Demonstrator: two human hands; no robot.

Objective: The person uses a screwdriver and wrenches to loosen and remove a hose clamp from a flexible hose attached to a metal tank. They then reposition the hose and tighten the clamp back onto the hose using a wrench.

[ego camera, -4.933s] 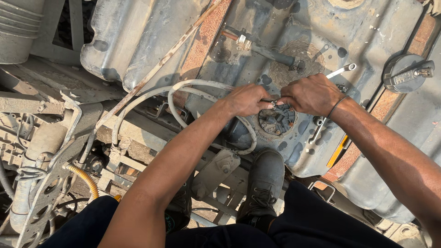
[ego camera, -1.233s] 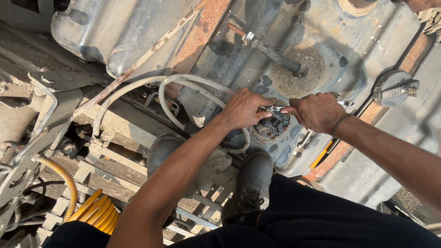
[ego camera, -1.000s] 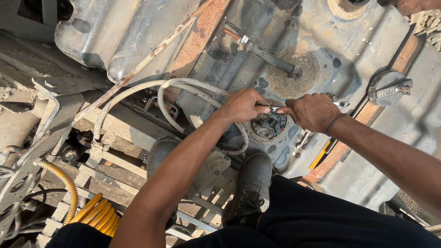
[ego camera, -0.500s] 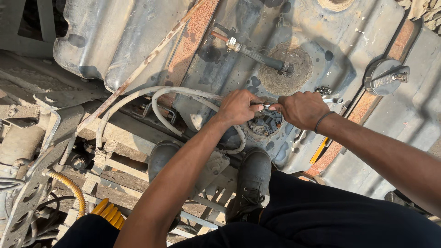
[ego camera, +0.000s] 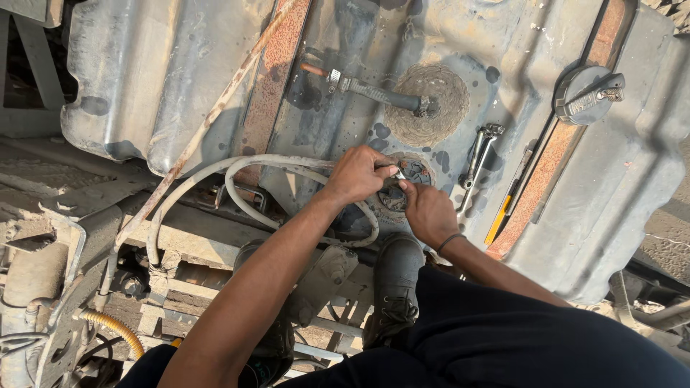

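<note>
My left hand (ego camera: 358, 174) reaches over a dirty grey metal tank (ego camera: 180, 65) and pinches a small shiny metal piece (ego camera: 397, 174) at the top of a round dark fitting (ego camera: 415, 172) set in the tank. My right hand (ego camera: 428, 213), with a dark band on the wrist, lies on the near side of that fitting. Its fingers are curled onto the rim and the fingertip touches the metal piece. Most of the fitting is hidden under both hands.
Two wrenches (ego camera: 479, 159) lie on the tank just right of the fitting, with a yellow-handled tool (ego camera: 497, 220) below them. A round cap (ego camera: 589, 93) sits at the far right. A clamped pipe (ego camera: 374, 92) ends in a round patch; pale hoses (ego camera: 237, 179) loop left. My boots (ego camera: 394, 287) stand on the frame.
My right hand has come down from the right side of the fitting onto its near rim. The left hand stays at the top. The wrenches now show uncovered beside it.
</note>
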